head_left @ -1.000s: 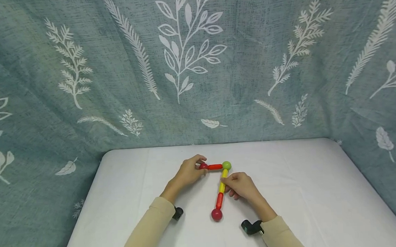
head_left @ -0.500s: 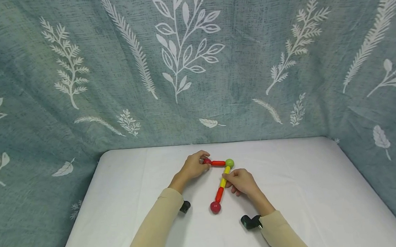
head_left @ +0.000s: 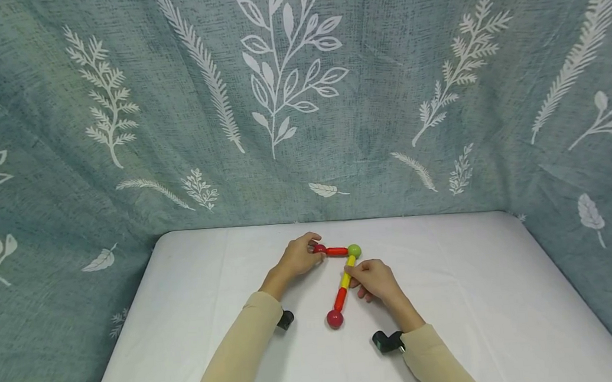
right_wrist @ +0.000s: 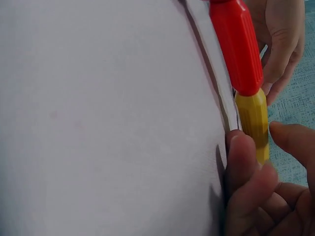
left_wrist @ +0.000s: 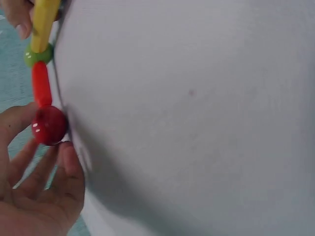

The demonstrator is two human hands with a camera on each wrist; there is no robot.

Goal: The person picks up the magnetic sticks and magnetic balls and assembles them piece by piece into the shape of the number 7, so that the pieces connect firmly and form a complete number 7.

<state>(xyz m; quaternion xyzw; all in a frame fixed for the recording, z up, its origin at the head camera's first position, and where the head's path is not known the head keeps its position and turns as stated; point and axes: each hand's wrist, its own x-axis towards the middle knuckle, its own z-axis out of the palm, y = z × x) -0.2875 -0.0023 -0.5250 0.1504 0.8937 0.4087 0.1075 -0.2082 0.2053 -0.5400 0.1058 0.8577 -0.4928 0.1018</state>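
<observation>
A bent chain of magnetic sticks and balls spans both hands in the head view. My left hand [head_left: 297,258] holds the red ball [left_wrist: 49,126] at its far left end, thumb and fingertips around it. From there a red stick [head_left: 337,251] runs to a green ball [head_left: 354,251]. A yellow stick [head_left: 346,278] leads from the green ball toward me, pinched by my right hand [head_left: 374,279] between thumb and fingers. Joined end to end with it is another red stick [right_wrist: 238,46], tipped by a second red ball [head_left: 334,319].
The white-covered table [head_left: 478,297] lies beneath both hands. Behind it hangs a green leaf-patterned cloth [head_left: 374,103]. Black wrist cameras [head_left: 387,342] sit at both sleeves, close to the tabletop.
Both hands and the chain have shifted slightly away from me, the left hand also a little right. Over the last half second they have stayed nearly still, with both grips kept.
</observation>
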